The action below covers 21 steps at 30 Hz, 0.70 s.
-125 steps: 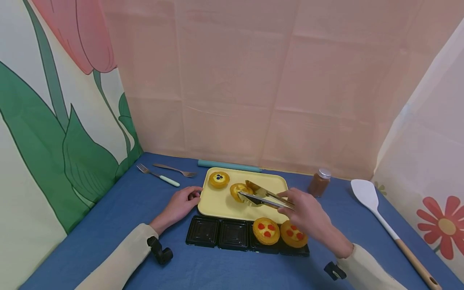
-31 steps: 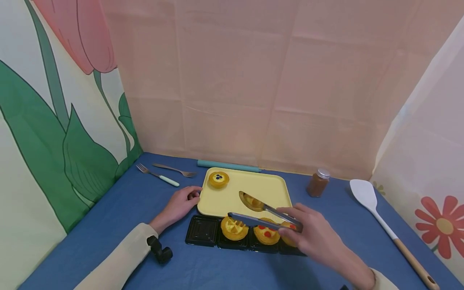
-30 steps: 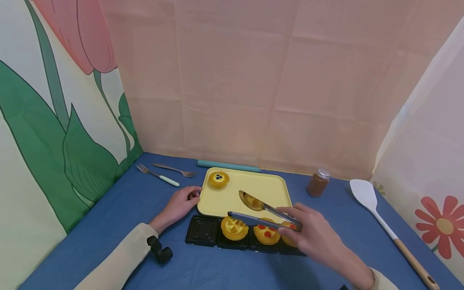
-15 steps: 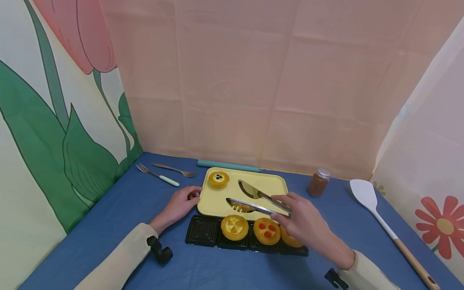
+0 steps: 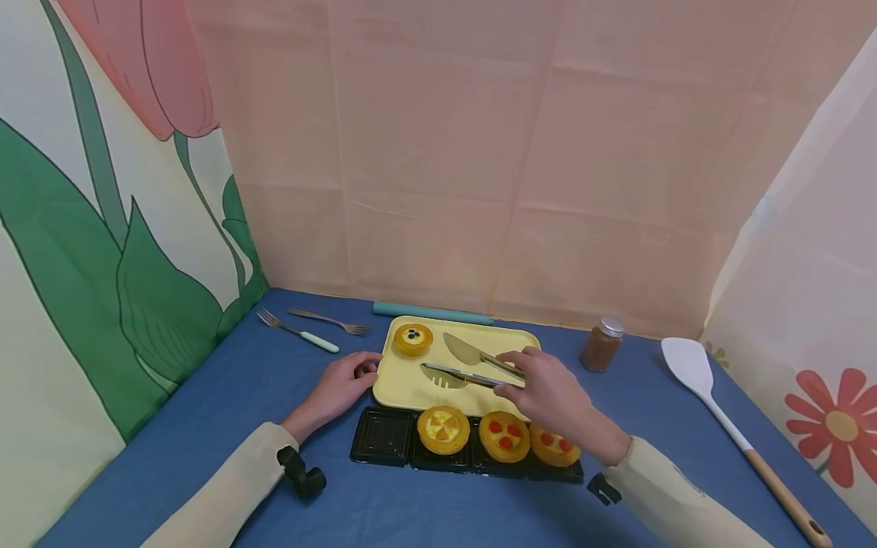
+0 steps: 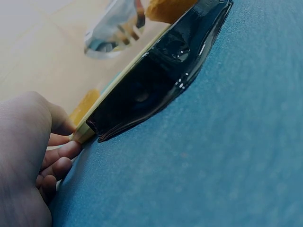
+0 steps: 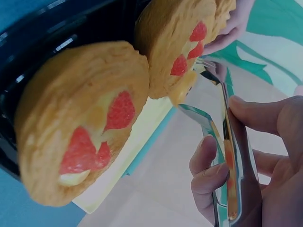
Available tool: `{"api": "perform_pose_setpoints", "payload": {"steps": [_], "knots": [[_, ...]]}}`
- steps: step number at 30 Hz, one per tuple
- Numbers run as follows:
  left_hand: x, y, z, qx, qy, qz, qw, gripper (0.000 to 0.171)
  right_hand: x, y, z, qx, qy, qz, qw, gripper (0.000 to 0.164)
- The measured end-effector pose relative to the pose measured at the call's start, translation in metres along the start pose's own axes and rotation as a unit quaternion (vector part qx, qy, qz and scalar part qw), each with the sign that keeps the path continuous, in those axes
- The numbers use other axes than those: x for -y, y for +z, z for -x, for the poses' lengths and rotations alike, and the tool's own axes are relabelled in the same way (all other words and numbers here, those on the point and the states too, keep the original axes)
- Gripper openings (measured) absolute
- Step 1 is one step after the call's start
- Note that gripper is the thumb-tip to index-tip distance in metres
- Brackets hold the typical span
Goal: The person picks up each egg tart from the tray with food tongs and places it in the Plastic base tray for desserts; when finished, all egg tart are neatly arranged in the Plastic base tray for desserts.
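Observation:
My right hand (image 5: 548, 392) grips metal tongs (image 5: 473, 376), also seen in the right wrist view (image 7: 232, 161). Their jaws stand apart over the pale yellow tray (image 5: 404, 392), nothing between them. On the tray's back left sits a tart with dark blue berries (image 5: 413, 339). My left hand (image 5: 342, 384) pinches the tray's left edge between thumb and fingers, as the left wrist view shows. In front lies a black compartment box (image 5: 381, 436). From its second compartment rightward sit a tart with yellow pieces (image 5: 443, 431) and two tarts with red pieces, one mid-right (image 5: 504, 438), one far right (image 5: 553, 447).
Two forks lie at the left, one with a pale handle (image 5: 318, 341), one all metal (image 5: 336, 323). A teal bar (image 5: 432, 313) runs behind the tray. Right of it stand a brown-filled jar (image 5: 603, 345) and a white spatula (image 5: 688, 369) with a wooden handle.
The tart with yellow pieces has gone from the tray into the box's second compartment, let go by the tongs. My right hand has since moved the tongs back over the tray; my left stays put.

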<state>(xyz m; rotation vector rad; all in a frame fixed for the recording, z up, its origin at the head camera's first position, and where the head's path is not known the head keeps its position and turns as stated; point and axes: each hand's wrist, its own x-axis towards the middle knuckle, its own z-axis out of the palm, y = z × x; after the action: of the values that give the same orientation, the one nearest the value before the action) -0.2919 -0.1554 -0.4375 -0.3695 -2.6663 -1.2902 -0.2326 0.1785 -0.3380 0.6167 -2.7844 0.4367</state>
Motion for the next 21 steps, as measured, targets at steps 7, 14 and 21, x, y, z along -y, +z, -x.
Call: {"api": "perform_pose_setpoints", "payload": {"steps": [7,14,21], "knots": [[0.000,0.000,-0.001,0.002,-0.001,-0.001,1.0000,0.035,0.000,0.006,-0.012,0.014,0.021,-0.001,1.000,0.047],[-0.001,-0.001,-0.001,0.004,0.004,0.001,1.0000,0.035,0.001,0.009,-0.021,0.016,0.028,0.002,0.999,0.047],[0.001,-0.001,-0.001,0.005,0.006,0.000,1.0000,0.035,0.000,0.011,-0.029,0.013,0.027,0.006,1.000,0.046]]}}
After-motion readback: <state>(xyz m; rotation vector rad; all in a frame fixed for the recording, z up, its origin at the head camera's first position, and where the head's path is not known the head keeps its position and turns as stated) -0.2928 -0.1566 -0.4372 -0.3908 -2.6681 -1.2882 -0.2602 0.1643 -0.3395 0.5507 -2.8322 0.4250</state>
